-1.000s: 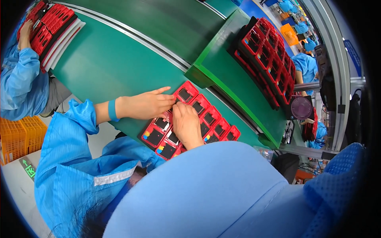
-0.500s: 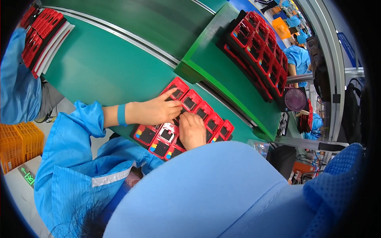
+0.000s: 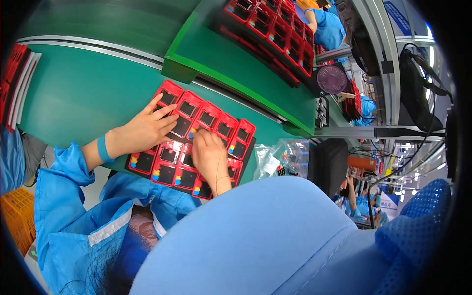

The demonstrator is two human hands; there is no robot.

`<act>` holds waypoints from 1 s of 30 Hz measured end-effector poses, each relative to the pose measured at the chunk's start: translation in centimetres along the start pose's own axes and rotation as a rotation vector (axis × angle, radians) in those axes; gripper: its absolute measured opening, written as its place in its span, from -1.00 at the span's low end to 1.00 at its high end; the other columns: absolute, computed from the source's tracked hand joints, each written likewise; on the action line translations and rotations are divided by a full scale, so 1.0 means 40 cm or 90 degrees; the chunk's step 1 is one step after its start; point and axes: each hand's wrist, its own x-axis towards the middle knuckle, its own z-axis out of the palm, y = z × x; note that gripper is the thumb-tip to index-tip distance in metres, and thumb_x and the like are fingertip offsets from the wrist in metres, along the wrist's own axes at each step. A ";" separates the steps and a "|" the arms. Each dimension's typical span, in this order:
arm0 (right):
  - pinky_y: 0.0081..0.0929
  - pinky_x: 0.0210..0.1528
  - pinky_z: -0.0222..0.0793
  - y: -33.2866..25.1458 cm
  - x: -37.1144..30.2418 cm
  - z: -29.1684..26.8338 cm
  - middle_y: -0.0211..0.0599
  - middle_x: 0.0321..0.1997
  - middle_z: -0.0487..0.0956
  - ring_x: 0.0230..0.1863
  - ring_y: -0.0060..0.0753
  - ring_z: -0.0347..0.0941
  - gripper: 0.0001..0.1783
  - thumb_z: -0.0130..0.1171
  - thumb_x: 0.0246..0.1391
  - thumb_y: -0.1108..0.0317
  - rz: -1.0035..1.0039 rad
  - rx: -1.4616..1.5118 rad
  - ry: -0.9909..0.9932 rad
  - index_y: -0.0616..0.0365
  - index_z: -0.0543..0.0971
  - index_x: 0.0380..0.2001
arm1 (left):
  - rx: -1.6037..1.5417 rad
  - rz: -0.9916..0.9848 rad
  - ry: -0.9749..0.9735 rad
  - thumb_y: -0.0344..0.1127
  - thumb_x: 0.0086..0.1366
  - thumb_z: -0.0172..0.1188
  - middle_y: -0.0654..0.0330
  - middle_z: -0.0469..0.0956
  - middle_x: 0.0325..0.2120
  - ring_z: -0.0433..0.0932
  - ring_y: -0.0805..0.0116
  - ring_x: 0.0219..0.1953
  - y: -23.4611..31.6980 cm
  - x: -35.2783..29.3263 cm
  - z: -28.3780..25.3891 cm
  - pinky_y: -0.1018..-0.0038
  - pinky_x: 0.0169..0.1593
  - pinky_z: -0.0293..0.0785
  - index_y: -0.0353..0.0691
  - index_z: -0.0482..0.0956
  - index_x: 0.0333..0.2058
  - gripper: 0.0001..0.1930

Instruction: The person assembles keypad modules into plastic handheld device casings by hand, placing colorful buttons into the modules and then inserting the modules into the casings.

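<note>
On the green tabletop in front of me lies a black tray [image 3: 252, 148] with rows of red frames [image 3: 191, 104] with dark panels inside; several carry small yellow and blue pieces. My left hand [image 3: 147, 129] rests over the tray's left part, fingers spread, holding nothing visible. Bent down onto a frame in the middle of the tray, my right hand [image 3: 210, 156] has its fingers closed together. Small yellow and blue pieces show beside its fingertips, but what they grip, if anything, is hidden.
A green raised shelf [image 3: 236, 93] beyond the tray bears a stack of red frames [image 3: 275, 29]. Clear plastic bags [image 3: 275, 160] with small parts lie right of the tray, near a round fan [image 3: 332, 79]. More stacked frames [image 3: 12, 83] stand far left, above an orange crate [image 3: 18, 214].
The view has swung right, bringing the plastic bags into sight. My right hand has moved rightward across the tray, away from my left hand, which stays over the left part.
</note>
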 end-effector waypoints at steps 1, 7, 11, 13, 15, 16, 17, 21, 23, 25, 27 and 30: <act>-0.22 0.01 0.48 0.004 -0.010 0.014 -0.15 -0.09 0.60 -0.08 -0.08 0.55 -0.74 0.26 -0.01 0.51 0.014 -0.007 0.019 0.29 0.62 -0.19 | -0.038 0.005 0.037 -0.10 0.22 0.31 0.11 0.55 0.11 0.32 0.09 0.33 0.005 0.010 0.017 -0.19 0.47 -0.02 -0.33 0.62 0.03 -0.50; -0.22 0.02 0.49 0.011 -0.030 0.008 -0.15 -0.09 0.62 -0.05 -0.10 0.57 -0.76 0.29 0.02 0.49 0.012 0.019 0.032 0.28 0.63 -0.18 | -0.117 0.088 0.102 -0.16 0.29 0.28 0.09 0.57 0.04 0.37 0.12 0.26 0.057 0.071 0.055 -0.11 0.45 0.06 -0.34 0.63 -0.02 -0.60; -0.23 -0.01 0.50 0.042 -0.045 -0.037 -0.18 -0.14 0.66 -0.09 -0.09 0.59 -0.85 0.31 0.08 0.45 0.038 0.128 0.069 0.24 0.67 -0.26 | -0.092 0.107 0.070 -0.16 0.31 0.25 0.12 0.60 0.00 0.42 0.15 0.23 0.068 0.100 0.064 -0.14 0.44 0.06 -0.34 0.62 0.00 -0.60; -0.24 -0.01 0.50 0.072 -0.076 -0.087 -0.17 -0.14 0.67 -0.11 -0.10 0.60 -0.86 0.33 0.09 0.44 0.109 0.119 0.118 0.22 0.69 -0.27 | -0.093 0.101 0.086 -0.15 0.31 0.25 0.11 0.60 0.00 0.43 0.16 0.23 0.075 0.102 0.089 -0.14 0.44 0.06 -0.32 0.62 0.01 -0.59; -0.24 -0.01 0.50 0.093 -0.098 -0.107 -0.17 -0.14 0.66 -0.10 -0.10 0.59 -0.86 0.33 0.08 0.44 0.153 0.101 0.135 0.22 0.69 -0.26 | -0.099 0.125 0.072 -0.13 0.32 0.23 0.10 0.59 0.03 0.44 0.18 0.24 0.080 0.111 0.081 -0.15 0.45 0.04 -0.28 0.62 0.05 -0.57; -0.24 -0.01 0.50 0.109 -0.112 -0.096 -0.17 -0.15 0.66 -0.09 -0.10 0.59 -0.86 0.33 0.07 0.45 0.133 0.086 0.124 0.21 0.69 -0.27 | -0.099 0.124 0.069 -0.13 0.32 0.23 0.10 0.59 0.03 0.44 0.18 0.24 0.081 0.109 0.087 -0.15 0.45 0.04 -0.28 0.62 0.05 -0.57; -0.23 -0.01 0.50 0.110 -0.114 -0.094 -0.18 -0.16 0.66 -0.09 -0.09 0.58 -0.86 0.33 0.06 0.46 0.116 0.070 0.114 0.21 0.68 -0.27 | -0.080 0.123 0.060 -0.13 0.33 0.23 0.10 0.59 0.03 0.44 0.18 0.24 0.083 0.109 0.091 -0.16 0.44 0.03 -0.28 0.61 0.05 -0.57; -0.20 0.00 0.49 0.102 -0.100 -0.069 -0.17 -0.17 0.63 -0.07 -0.05 0.56 -0.87 0.29 0.08 0.48 0.070 0.054 0.047 0.24 0.65 -0.26 | -0.078 0.110 -0.034 -0.11 0.34 0.22 0.05 0.56 0.07 0.44 0.16 0.24 0.092 0.122 0.067 -0.14 0.45 0.04 -0.29 0.58 0.09 -0.54; -0.19 0.01 0.49 0.111 -0.094 -0.067 -0.15 -0.16 0.62 -0.06 -0.04 0.55 -0.86 0.27 0.09 0.50 0.068 0.032 0.067 0.27 0.63 -0.25 | -0.083 0.107 -0.008 -0.10 0.34 0.22 0.01 0.54 0.09 0.43 0.15 0.25 0.090 0.137 0.085 -0.12 0.45 0.04 -0.30 0.56 0.11 -0.52; -0.18 0.00 0.49 0.107 -0.088 -0.062 -0.14 -0.14 0.62 -0.06 -0.04 0.55 -0.84 0.27 0.08 0.51 0.073 0.029 0.052 0.28 0.63 -0.24 | -0.088 0.102 0.017 -0.10 0.35 0.21 -0.02 0.51 0.12 0.42 0.14 0.26 0.091 0.142 0.099 -0.10 0.45 0.04 -0.31 0.53 0.13 -0.51; -0.18 0.00 0.49 0.110 -0.086 -0.055 -0.13 -0.12 0.62 -0.06 -0.04 0.54 -0.83 0.27 0.07 0.52 0.083 0.022 0.035 0.29 0.63 -0.23 | -0.113 0.081 0.023 -0.11 0.36 0.20 -0.06 0.46 0.16 0.40 0.13 0.28 0.095 0.139 0.110 -0.07 0.46 0.06 -0.33 0.50 0.15 -0.49; -0.18 -0.02 0.49 0.118 -0.083 -0.047 -0.11 -0.10 0.61 -0.05 -0.03 0.54 -0.78 0.27 0.03 0.54 0.022 0.044 0.052 0.29 0.63 -0.20 | -0.155 0.058 0.020 -0.12 0.37 0.18 -0.05 0.46 0.17 0.38 0.13 0.30 0.091 0.148 0.107 -0.07 0.45 0.06 -0.33 0.50 0.16 -0.50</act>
